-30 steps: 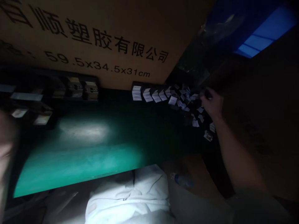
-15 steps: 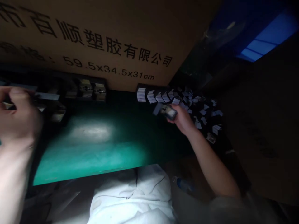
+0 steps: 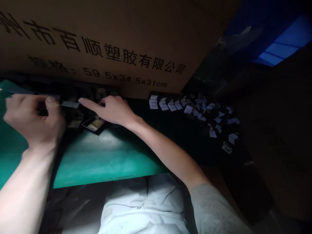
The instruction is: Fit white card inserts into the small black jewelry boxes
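My right hand [image 3: 113, 110] reaches left across the green mat [image 3: 104, 159], its index finger stretched toward a thin flat strip [image 3: 69, 104]. A small dark part [image 3: 94, 123] lies on the mat just under its palm; I cannot tell whether the hand still grips it. My left hand [image 3: 32, 118] is curled at the left, thumb and fingers pinched on the strip's left portion. Both hands hover over a dark row of small parts [image 3: 99, 92] standing against a cardboard box [image 3: 109, 35].
A scattered heap of small white-labelled parts [image 3: 202, 112] lies at the right on the dark table. The big cardboard box stands along the back. My light trousers [image 3: 143, 204] show below the mat's front edge. The scene is very dim.
My right hand has carried a small dark part from the heap at the right over to the left, beside my left hand. My left hand has come further in from the left edge.
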Available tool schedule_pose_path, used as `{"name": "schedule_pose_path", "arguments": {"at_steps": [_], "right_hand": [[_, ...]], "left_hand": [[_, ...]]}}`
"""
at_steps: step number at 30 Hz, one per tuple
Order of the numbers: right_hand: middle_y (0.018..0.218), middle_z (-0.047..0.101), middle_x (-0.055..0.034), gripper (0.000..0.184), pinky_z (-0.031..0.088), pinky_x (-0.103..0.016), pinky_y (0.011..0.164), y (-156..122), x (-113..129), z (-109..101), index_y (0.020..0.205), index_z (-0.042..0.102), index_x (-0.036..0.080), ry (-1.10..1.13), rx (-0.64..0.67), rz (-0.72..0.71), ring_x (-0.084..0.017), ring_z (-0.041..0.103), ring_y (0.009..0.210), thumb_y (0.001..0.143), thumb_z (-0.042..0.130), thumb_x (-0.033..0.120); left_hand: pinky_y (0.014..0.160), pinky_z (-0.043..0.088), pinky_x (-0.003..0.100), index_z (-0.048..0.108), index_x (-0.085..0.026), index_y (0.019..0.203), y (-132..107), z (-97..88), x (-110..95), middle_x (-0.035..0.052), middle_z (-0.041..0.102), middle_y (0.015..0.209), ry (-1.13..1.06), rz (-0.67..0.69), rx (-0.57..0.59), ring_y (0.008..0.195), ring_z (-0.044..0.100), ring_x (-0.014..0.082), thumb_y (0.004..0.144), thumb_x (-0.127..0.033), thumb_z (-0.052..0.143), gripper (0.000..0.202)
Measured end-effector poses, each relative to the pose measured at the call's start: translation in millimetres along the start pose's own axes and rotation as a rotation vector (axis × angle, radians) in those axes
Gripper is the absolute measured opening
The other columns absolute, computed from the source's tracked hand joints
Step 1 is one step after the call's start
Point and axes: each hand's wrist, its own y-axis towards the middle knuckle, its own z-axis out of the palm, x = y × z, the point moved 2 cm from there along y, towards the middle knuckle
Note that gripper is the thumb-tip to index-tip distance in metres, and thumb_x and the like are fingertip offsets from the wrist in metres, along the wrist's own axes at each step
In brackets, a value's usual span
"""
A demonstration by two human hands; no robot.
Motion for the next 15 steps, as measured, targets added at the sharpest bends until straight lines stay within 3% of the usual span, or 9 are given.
{"name": "schedule_pose_path", "arguments": {"at_steps": [3,6,11,15], "right_hand": [[0.101,0.074,-0.0002,0.057,0.051,-0.025,0.088,-5.8,-1.8,10.3,0.095,0.071,0.022,0.147,-0.039,-0.123,-0.017,0.067,0.1,0.107,0.036,0.066],[0.121,0.071,-0.0017,0.038,0.049,-0.021,0.093,-29.2,-14.2,28.8,0.112,0.069,0.023,0.055,-0.172,-0.11,-0.013,0.067,0.11,0.11,0.043,0.051],[0.133,0.067,-0.0012,0.044,0.05,-0.025,0.098,-54.1,-17.1,68.4,0.137,0.06,0.032,-0.156,-0.051,-0.221,-0.018,0.066,0.121,0.106,0.048,0.06],[0.135,0.067,-0.0019,0.05,0.053,-0.03,0.096,-43.3,-6.9,80.8,0.126,0.066,0.029,-0.267,-0.037,-0.208,-0.022,0.065,0.119,0.104,0.044,0.068]], "left_hand": [[0.104,0.052,0.055,0.077,-0.006,0.102,-0.1,-5.9,-13.0,0.0178,0.073,0.103,0.097,0.038,-0.101,0.114,0.068,0.0374,0.096,-0.046,0.055,0.046],[0.103,0.052,0.056,0.076,-0.007,0.102,0.7,-6.5,-22.1,0.0173,0.072,0.102,0.105,0.041,-0.084,0.114,0.068,0.0378,0.094,-0.045,0.057,0.043],[0.105,0.051,0.054,0.067,-0.014,0.088,0.7,-7.1,-29.4,0.0126,0.067,0.096,0.065,-0.007,-0.069,0.112,0.065,0.0345,0.089,-0.039,0.062,0.025],[0.101,0.051,0.054,0.058,-0.018,0.08,-3.3,-11.2,-35.9,0.0118,0.066,0.088,0.09,-0.006,-0.039,0.105,0.065,0.0341,0.088,-0.04,0.062,0.024]]}}
